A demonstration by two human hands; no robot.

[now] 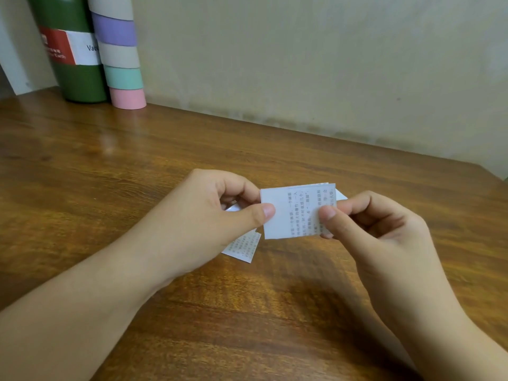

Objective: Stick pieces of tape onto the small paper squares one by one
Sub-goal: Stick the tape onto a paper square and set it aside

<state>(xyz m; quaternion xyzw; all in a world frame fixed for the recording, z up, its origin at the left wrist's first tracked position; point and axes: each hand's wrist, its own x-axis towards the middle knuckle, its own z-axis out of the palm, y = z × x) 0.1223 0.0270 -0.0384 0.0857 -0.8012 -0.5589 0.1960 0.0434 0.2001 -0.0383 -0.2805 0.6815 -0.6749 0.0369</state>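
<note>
A brown wood-grain counter (110, 166) fills most of the view, running back to a pale, slightly stained wall (302, 64). The counter's far edge meets the wall along a slanting line, and its far right corner shows near the right side of the view. Broad stretches of bare wood lie to the left of the hands and in front of them, toward the person.

At the far left corner, against the wall, stands a dark green bottle (71, 45) with a red and white label. Touching its right side is a stack of tape rolls (121, 56) in purple, grey, mint and pink, standing on the counter well apart from the hands.

Both forearms reach in from the bottom edge and meet over the middle of the counter. The left hand (217, 210) has its fingers curled and its thumb laid flat on the left edge of a small stack of paper squares (291, 213), printed with text, pinching it. The right hand (365, 224) pinches the stack's right edge between thumb and curled fingers. The stack is held just above the counter, tilted slightly.

A loose printed paper piece (243, 248) lies on the counter beneath the left hand, partly hidden by it. A white corner of paper (341, 196) pokes out behind the stack.
</note>
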